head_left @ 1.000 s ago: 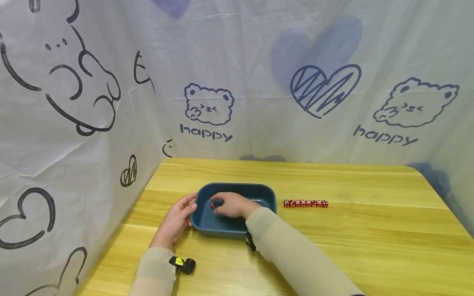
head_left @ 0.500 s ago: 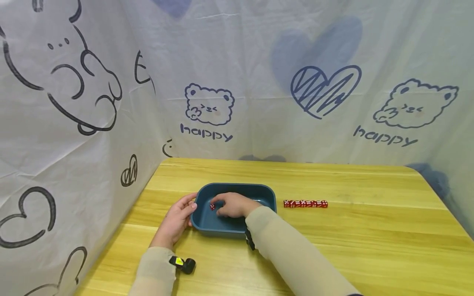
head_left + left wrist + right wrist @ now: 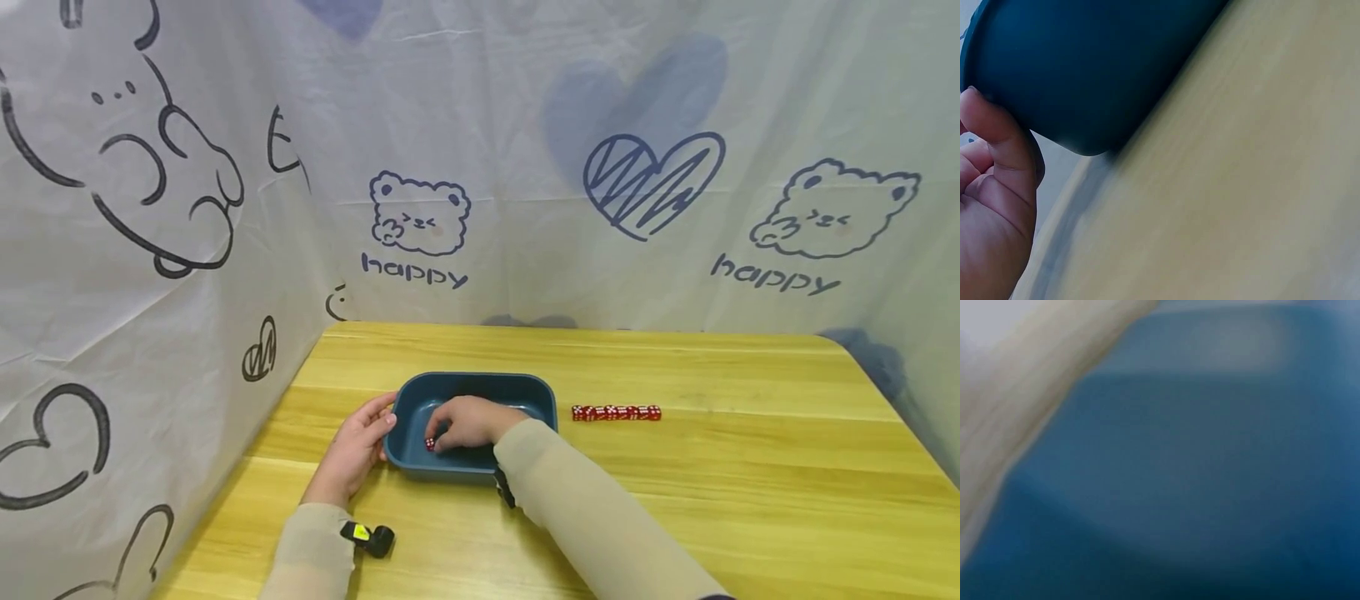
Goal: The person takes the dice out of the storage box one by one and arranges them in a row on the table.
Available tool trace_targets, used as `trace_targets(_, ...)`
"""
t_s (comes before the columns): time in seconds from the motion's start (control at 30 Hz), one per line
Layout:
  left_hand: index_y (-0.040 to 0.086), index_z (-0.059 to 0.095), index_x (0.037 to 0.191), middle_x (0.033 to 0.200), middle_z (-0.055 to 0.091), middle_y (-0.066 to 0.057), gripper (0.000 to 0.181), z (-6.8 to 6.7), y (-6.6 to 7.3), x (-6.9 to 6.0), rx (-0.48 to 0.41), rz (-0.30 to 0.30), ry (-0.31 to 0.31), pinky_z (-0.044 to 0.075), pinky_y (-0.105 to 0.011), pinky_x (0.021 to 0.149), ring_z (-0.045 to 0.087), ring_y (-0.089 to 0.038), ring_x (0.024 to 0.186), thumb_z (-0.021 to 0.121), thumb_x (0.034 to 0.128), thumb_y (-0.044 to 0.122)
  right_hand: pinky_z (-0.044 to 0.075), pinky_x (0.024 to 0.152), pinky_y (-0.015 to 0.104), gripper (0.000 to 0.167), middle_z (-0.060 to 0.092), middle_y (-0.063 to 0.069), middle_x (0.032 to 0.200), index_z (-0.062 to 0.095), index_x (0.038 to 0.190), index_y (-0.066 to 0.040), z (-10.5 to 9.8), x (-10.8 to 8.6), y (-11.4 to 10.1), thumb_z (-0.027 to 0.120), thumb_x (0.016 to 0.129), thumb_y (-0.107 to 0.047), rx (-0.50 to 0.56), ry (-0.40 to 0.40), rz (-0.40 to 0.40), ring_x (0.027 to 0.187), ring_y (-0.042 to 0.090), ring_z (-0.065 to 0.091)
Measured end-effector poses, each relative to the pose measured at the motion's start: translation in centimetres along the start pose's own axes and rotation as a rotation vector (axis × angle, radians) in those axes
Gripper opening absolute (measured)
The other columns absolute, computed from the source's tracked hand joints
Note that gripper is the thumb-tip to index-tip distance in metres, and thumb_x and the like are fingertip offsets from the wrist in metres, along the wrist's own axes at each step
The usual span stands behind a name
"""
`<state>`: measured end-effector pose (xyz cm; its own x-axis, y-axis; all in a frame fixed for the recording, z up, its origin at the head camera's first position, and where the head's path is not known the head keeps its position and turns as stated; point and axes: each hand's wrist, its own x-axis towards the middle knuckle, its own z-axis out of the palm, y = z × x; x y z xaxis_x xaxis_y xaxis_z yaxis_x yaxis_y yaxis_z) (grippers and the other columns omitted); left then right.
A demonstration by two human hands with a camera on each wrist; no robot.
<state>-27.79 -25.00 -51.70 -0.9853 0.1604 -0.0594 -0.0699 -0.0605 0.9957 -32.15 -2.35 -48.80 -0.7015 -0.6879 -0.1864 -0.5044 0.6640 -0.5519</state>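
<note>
A dark blue rectangular box (image 3: 471, 477) stands on the table in the head view. My left hand (image 3: 357, 446) holds its left end, the thumb at the rim and the fingers along the outside. The left wrist view shows that hand (image 3: 997, 194) close up, thumb against the box wall (image 3: 1085, 69). Inside the box, my right hand (image 3: 468, 422) reaches down with index finger and thumb curled at a red die (image 3: 430, 444) with white dots, pinching it low near the floor. The right wrist view is blurred and shows only the box (image 3: 1179, 456), not the hand.
Just right of the box, several red dice (image 3: 617, 412) lie in a straight row on the wooden table (image 3: 750, 467). A white printed cloth (image 3: 525, 250) hangs behind the table and along its left side.
Inside the box, the die has shifted toward the near wall. My right index finger, held out over it before, has curled down to it. The left hand stays at the box.
</note>
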Motion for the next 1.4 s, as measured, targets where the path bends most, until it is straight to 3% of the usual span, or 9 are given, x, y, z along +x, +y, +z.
trace_targets(0.13,0.001,0.043,0.151,0.111,0.052,-0.013,0.046,0.0,0.0,0.1,0.009,-0.005,-0.001,0.043,-0.02,0.054,0.051,-0.012,0.069,0.051,0.1061,0.007,0.047,0.081,0.026,0.019,0.064,-0.017,0.101,0.075,0.109,-0.029,0.1,0.1,-0.1,0.077,0.091,-0.027,-0.037,-0.027,-0.037,0.085,0.008,0.057)
trace_targets(0.63,0.001,0.045,0.149,0.107,0.053,-0.008,0.045,-0.4,-0.1,0.1,0.006,0.004,0.016,0.043,-0.02,0.052,0.051,-0.013,0.069,0.053,0.1053,0.007,0.047,0.069,0.023,0.011,0.063,-0.016,0.088,0.075,0.098,-0.028,0.5,-0.1,-1.0,0.077,0.091,-0.021,-0.044,-0.067,-0.095,0.074,0.006,0.055)
trace_targets(1.07,0.003,0.045,0.149,0.109,0.054,-0.011,0.045,-0.2,-0.1,0.3,0.001,0.002,0.005,0.044,-0.02,0.053,0.051,-0.013,0.066,0.053,0.1056,0.008,0.048,0.07,0.021,0.013,0.066,-0.013,0.092,0.074,0.098,-0.027,0.3,-0.6,-1.6,0.074,0.093,-0.015,-0.071,-0.09,-0.129,0.074,0.005,0.056)
trace_targets(1.4,-0.003,0.041,0.15,0.107,0.054,-0.011,0.048,-0.3,-0.2,0.4,0.001,0.036,-0.027,0.044,-0.019,0.052,0.051,-0.01,0.064,0.053,0.1053,0.008,0.048,0.077,0.02,0.015,0.065,-0.017,0.094,0.074,0.096,-0.029,0.8,-0.7,-2.0,0.071,0.095,-0.014,-0.152,-0.107,-0.202,0.083,0.004,0.058)
